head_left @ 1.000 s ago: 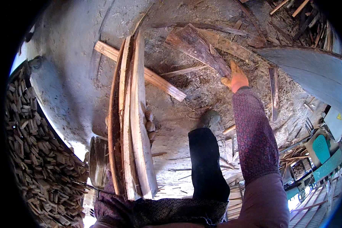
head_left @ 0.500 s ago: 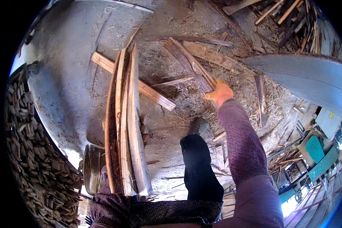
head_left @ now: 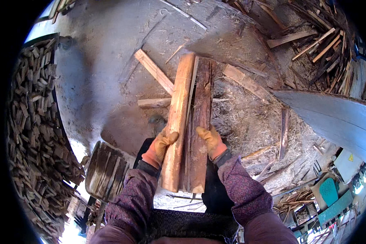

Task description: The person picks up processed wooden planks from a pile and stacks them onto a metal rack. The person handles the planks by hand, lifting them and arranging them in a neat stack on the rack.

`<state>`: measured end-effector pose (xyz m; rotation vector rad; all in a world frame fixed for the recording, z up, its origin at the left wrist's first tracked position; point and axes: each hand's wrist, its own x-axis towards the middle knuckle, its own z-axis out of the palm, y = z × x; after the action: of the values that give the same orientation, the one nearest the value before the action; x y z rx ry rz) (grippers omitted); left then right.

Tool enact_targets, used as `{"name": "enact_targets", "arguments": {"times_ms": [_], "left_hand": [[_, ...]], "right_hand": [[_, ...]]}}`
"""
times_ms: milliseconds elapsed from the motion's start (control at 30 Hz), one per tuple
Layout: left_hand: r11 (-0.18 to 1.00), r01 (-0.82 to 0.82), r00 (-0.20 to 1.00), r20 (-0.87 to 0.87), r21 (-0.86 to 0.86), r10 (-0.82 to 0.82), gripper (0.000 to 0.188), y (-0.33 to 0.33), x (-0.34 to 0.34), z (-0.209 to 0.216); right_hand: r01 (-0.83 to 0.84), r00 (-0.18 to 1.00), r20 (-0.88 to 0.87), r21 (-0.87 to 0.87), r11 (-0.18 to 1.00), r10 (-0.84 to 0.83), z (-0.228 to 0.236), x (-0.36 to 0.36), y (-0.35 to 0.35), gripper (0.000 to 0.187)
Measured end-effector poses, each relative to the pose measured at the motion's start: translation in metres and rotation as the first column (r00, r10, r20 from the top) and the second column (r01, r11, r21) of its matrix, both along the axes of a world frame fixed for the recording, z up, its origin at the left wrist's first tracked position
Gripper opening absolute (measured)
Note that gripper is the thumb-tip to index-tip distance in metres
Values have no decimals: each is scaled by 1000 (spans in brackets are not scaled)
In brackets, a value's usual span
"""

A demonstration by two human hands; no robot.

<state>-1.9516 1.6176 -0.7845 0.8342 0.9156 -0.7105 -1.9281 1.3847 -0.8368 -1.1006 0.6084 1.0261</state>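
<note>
Between my two gloved hands I hold a bundle of long split wood slabs in front of my body. My left hand (head_left: 162, 145), in an orange and tan glove, is closed on the left side of a pale orange wood slab (head_left: 179, 122). My right hand (head_left: 210, 140), gloved alike, grips the right edge of a dark, bark-covered wood slab (head_left: 201, 118). A thin strip of wood is pressed between these two. The fingers of both hands are partly hidden under the bundle. Beyond it a light plank (head_left: 153, 70) lies slanting on the floor.
Stacked firewood (head_left: 34, 142) fills the left side. A worn, dirty container (head_left: 105, 171) stands near my left arm. Loose planks and chips litter the floor, including a flat board (head_left: 246, 81). A grey metal panel (head_left: 329, 116) juts in from the right, below a scrap wood heap (head_left: 325, 44).
My right hand has drawn back from the floor with a dark slab and joined it to the bundle. My left hand, hidden before, now shows. The view has shifted.
</note>
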Motion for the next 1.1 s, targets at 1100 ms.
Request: {"name": "enact_targets", "arguments": {"times_ms": [1100], "left_hand": [[66,373,683,-226,925,-695,84,298,416,450]], "right_hand": [[141,536,751,-531,836,386,493,413,222,97]]}}
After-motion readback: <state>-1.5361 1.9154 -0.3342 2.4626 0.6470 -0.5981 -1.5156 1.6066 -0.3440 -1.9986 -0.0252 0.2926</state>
